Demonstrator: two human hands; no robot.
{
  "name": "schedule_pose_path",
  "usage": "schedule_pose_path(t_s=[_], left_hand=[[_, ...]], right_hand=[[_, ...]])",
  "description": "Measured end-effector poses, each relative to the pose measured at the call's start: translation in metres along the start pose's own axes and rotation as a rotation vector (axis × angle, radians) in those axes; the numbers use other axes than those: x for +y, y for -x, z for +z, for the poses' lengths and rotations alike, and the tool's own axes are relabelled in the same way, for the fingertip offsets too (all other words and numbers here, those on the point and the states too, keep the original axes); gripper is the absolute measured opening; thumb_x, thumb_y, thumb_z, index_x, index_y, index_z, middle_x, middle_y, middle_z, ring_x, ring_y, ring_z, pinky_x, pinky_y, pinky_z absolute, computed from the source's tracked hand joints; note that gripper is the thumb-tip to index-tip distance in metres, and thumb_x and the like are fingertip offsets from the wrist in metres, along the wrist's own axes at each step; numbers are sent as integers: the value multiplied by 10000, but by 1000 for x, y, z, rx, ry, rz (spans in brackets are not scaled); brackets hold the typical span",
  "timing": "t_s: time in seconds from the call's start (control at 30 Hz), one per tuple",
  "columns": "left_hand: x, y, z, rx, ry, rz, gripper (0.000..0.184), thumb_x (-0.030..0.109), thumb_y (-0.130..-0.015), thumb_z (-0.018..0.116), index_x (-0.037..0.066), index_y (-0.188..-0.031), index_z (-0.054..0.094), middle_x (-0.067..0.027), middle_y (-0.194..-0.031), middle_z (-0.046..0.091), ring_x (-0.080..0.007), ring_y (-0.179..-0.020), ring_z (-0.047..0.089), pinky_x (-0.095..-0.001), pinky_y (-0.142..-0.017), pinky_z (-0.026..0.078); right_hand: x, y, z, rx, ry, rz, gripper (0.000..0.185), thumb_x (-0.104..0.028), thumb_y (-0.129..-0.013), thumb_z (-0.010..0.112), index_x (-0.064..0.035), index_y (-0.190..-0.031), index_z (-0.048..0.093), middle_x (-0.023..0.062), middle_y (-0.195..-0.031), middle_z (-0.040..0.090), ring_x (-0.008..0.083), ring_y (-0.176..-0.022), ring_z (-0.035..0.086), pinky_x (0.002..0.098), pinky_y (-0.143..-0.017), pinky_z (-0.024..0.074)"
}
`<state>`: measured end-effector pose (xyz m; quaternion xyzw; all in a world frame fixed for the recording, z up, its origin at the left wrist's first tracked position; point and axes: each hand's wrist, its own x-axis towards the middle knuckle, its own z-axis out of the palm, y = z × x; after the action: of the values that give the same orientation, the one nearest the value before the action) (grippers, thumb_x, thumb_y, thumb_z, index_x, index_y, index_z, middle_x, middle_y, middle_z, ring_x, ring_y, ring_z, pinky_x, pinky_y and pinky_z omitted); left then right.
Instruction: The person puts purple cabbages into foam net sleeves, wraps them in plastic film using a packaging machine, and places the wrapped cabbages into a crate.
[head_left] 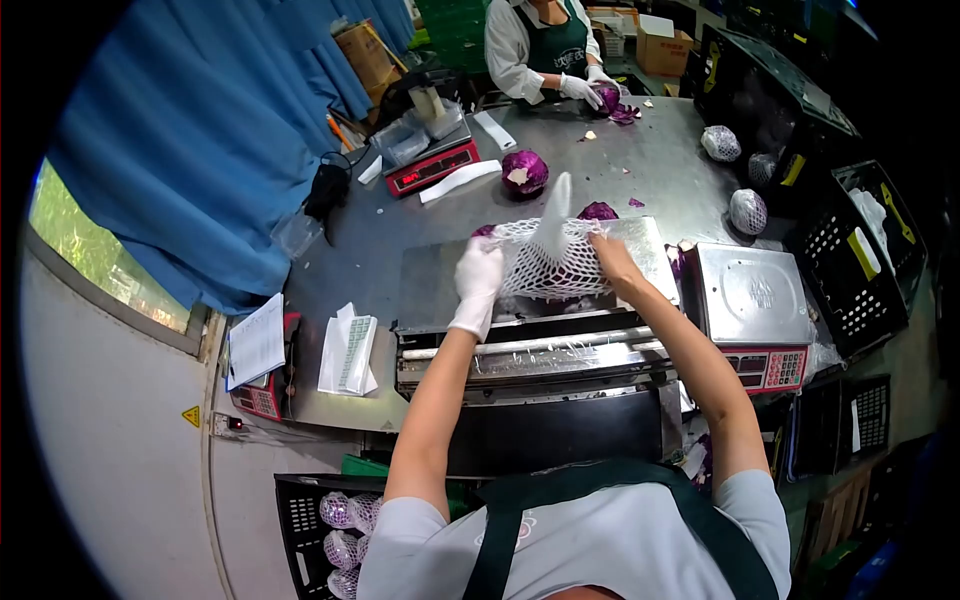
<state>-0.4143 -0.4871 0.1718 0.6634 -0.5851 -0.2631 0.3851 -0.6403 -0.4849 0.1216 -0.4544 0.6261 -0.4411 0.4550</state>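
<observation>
A white foam mesh net (550, 262) is stretched between my two hands above the metal wrapping machine (430, 285). My left hand (480, 277), in a white glove, grips the net's left edge. Bare, my right hand (616, 262) pinches its right edge. A whitish translucent pointed piece (556, 212) stands up from the middle of the net. Purple cabbage shows just behind the net (598, 211) and in a small patch beside my left hand. Farther back sits a whole purple cabbage (525, 173) with a pale cut patch.
Across the table a co-worker (545, 50) in white gloves holds a purple cabbage (606, 97). Scales stand at left (432, 168) and right (750, 295). Netted cabbages (748, 212) lie near black crates (860, 260) at right. Labels (350, 350) lie at left; a crate of netted cabbages (340, 548) is below.
</observation>
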Motion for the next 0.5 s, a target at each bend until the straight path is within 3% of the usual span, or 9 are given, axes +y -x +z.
schedule_pose_path(t_s=[0.03,0.1,0.17,0.23,0.3,0.33,0.37,0.43,0.5], left_hand=[[9,0,2,-178,-158,-94,356,298,-850,515,-35,-934,612,-253,-816,627,-344,-788,635,-418,-631,454],[-16,1,25,-171,225,-101,374,311,-854,494,-37,-901,623,-268,-771,614,-367,-783,628,-428,-630,446],[3,31,13,-59,102,3,360,269,-851,500,-68,-883,621,-232,-733,633,-300,-755,645,-404,-626,457],[-37,34,27,-114,636,198,474,390,-887,469,-48,-1014,598,-195,-917,650,-254,-863,632,-373,-744,485],[20,90,-21,-553,1330,-338,671,564,-885,385,-28,-1177,500,-175,-1139,574,-262,-1006,579,-378,-901,452],[12,105,-29,-712,1415,-313,835,682,-838,308,-39,-1244,420,-180,-1221,513,-292,-1079,532,-423,-977,400],[11,123,-34,-803,1518,-368,782,653,-853,331,-19,-1239,440,-186,-1198,526,-299,-1060,543,-435,-969,408],[-6,157,-29,-686,1667,-450,771,657,-847,331,7,-1244,446,-182,-1186,532,-292,-1057,545,-435,-956,424],[-16,174,-29,-656,1748,-483,726,612,-847,338,2,-1220,463,-179,-1167,542,-289,-1041,552,-429,-942,432]], right_hand=[[-23,24,5,-40,-148,144,552,-418,-864,422,94,-1010,564,194,-869,612,276,-810,560,400,-685,427],[-17,28,6,-7,-229,148,537,-408,-872,419,106,-911,571,132,-752,577,207,-683,513,368,-606,406],[-29,56,-6,-79,-245,89,447,-358,-894,408,44,-764,554,33,-576,444,137,-503,371,318,-484,328],[-13,69,-10,-98,-104,-352,454,-346,-913,381,60,-903,584,102,-674,570,204,-583,536,331,-543,427],[-60,123,-7,19,-6,-738,499,-367,-932,344,58,-1093,552,194,-875,644,259,-800,639,334,-684,496],[-77,144,-17,-140,43,-784,546,-396,-937,325,47,-1218,480,250,-1042,610,273,-966,620,333,-810,483],[-84,156,-18,-169,33,-794,503,-374,-932,360,38,-1173,518,236,-969,630,299,-887,644,331,-763,498],[-112,186,-27,-320,291,-720,529,-367,-944,288,46,-1166,534,197,-963,647,237,-887,633,322,-802,488],[-97,185,-7,-239,121,-839,317,-196,-911,391,14,-964,622,164,-674,606,234,-564,585,307,-550,456]])
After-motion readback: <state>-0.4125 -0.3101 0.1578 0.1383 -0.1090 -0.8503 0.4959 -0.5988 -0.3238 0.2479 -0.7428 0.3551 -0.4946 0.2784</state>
